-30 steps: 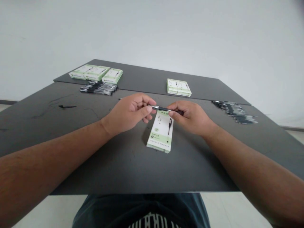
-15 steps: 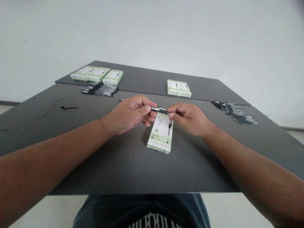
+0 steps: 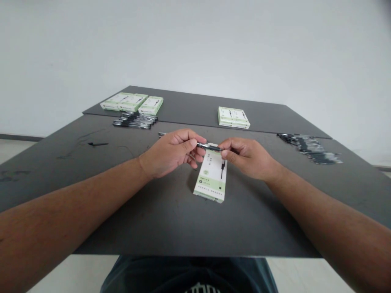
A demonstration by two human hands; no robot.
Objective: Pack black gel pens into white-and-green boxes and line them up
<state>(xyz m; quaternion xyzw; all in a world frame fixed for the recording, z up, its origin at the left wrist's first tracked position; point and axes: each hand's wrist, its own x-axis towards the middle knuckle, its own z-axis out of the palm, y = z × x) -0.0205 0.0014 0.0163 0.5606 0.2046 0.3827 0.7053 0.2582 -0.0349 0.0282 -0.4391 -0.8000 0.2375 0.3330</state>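
Between my two hands a black and clear pen (image 3: 209,147) is held level above the table. My left hand (image 3: 177,152) pinches its left end between thumb and forefinger, the other fingers curled loosely. At the opposite end, the thumb and fingertips of my right hand (image 3: 246,158) are closed on the pen. Below them lies a white and green pen box (image 3: 210,183), its far end partly hidden by the pen and hands. The tip of another pen (image 3: 161,134) shows behind my left hand; the rest of it is covered.
Several pens (image 3: 134,121) lie in a pile at the back left, before a group of pen boxes (image 3: 151,106). More boxes (image 3: 233,118) stand at the back centre. Another spread of pens (image 3: 314,148) is at the right. A black pen cap (image 3: 97,144) rests on the left of the dark table (image 3: 171,224).
The whole view has shifted slightly, so things sit a little lower and further right. Both hands keep their grip on the pen, with little visible change between them.
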